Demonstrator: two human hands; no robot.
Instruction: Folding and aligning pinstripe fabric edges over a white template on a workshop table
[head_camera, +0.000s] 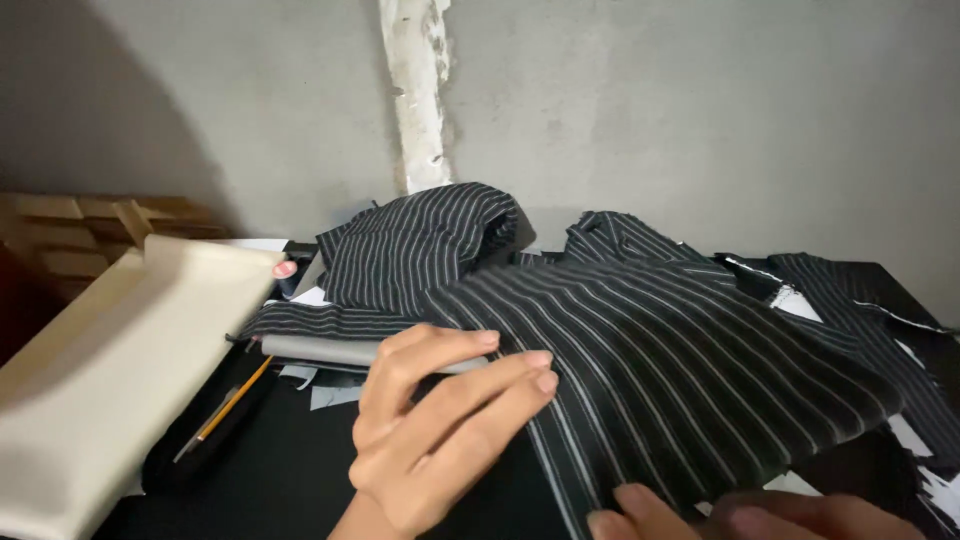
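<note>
Resting flat on the cloth (660, 370), the left hand (430, 420) lies with its fingers (500, 385) stretched long and close together, grasping nothing; the pads press the striped black fabric near its left edge, which would keep the sheet smooth and still against the desk (270, 480). The right hand (740, 515) shows only in part at the bottom of the view, below and to the right of the left one. Its fingertips (625, 498) touch the near edge of the same cloth, but whether they pinch it or merely lie on it I cannot tell, since most of that hand is cut off.

The cloth spreads away from both hands, up and to the right, its pale stripes running slantwise. Beyond the left fingers, more of the same striped fabric is bunched in a heap (420, 245) against the grey wall (700, 120), out of the way of the flat part. Just past the left fingertips, a grey roll (330, 352) pokes out from under the cloth. Left of the left hand, a pencil (235, 398) lies slantwise on the dark desk, within easy reach. Farther left sits a long cream bolster (110, 370), and something small and pink (285, 268), too small to make out, shows at its far end. Pale scraps (335, 395) lie between the pencil and the hand.
</note>
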